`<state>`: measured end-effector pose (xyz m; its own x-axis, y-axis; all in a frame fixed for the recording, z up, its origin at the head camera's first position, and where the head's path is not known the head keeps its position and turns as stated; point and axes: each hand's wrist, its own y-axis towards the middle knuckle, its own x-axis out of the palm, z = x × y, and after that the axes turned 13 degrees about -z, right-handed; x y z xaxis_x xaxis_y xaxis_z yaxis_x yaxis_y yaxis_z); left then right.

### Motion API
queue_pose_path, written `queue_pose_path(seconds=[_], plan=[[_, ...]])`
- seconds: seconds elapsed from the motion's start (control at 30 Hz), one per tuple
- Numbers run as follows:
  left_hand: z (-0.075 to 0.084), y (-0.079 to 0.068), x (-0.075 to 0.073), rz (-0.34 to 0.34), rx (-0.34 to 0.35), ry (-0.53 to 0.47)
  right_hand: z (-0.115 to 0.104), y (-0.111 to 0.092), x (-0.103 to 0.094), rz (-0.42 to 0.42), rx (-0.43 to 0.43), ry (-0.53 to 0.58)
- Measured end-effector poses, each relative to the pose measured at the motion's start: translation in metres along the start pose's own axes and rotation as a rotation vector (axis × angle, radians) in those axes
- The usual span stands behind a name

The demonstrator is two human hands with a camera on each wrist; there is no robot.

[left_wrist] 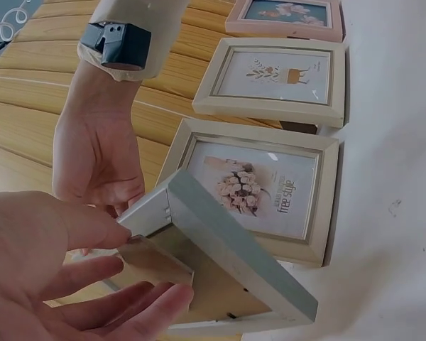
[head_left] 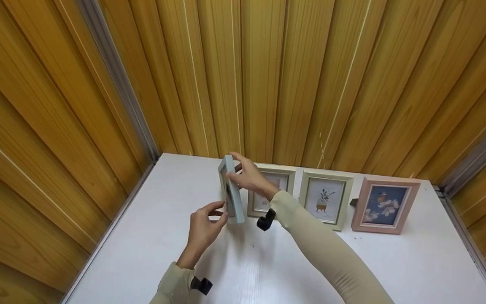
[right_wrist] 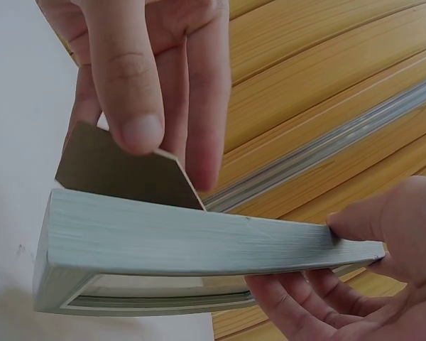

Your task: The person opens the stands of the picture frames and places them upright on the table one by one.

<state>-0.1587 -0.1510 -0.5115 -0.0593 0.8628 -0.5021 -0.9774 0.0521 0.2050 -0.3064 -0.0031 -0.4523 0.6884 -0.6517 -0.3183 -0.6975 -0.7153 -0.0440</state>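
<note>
A pale blue picture frame [head_left: 236, 196] is held tilted on edge near the back of the white table. My right hand [head_left: 249, 174] grips its upper part, thumb on one side and fingers on the other, as the right wrist view shows. From the frame's back sticks out a brown support flap [right_wrist: 128, 170], angled away from it. My left hand [head_left: 204, 224] pinches this flap between thumb and fingers; in the left wrist view the flap [left_wrist: 156, 261] lies between them. Most of the frame's picture is hidden from view.
To the right stand a champagne frame [head_left: 290, 185] with a flower picture, a pale green frame [head_left: 304, 188] with a plant picture, and a pink frame [head_left: 409, 207]. Wood-grain panels [head_left: 260, 84] rise behind and beside the white table [head_left: 150, 236].
</note>
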Motion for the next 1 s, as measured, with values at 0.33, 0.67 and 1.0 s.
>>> queue_pose_path(seconds=[0.33, 0.67, 1.0], plan=[[-0.017, -0.005, -0.015, 0.038, 0.062, 0.073, 0.004, -0.002, -0.001, 0.005, -0.003, -0.022], [-0.03, -0.006, -0.024, 0.096, 0.104, 0.116, 0.008, -0.005, 0.001, 0.004, -0.002, -0.018], [-0.031, -0.009, -0.023, 0.084, 0.081, 0.094, 0.011, -0.005, 0.005, 0.009, -0.003, -0.01]])
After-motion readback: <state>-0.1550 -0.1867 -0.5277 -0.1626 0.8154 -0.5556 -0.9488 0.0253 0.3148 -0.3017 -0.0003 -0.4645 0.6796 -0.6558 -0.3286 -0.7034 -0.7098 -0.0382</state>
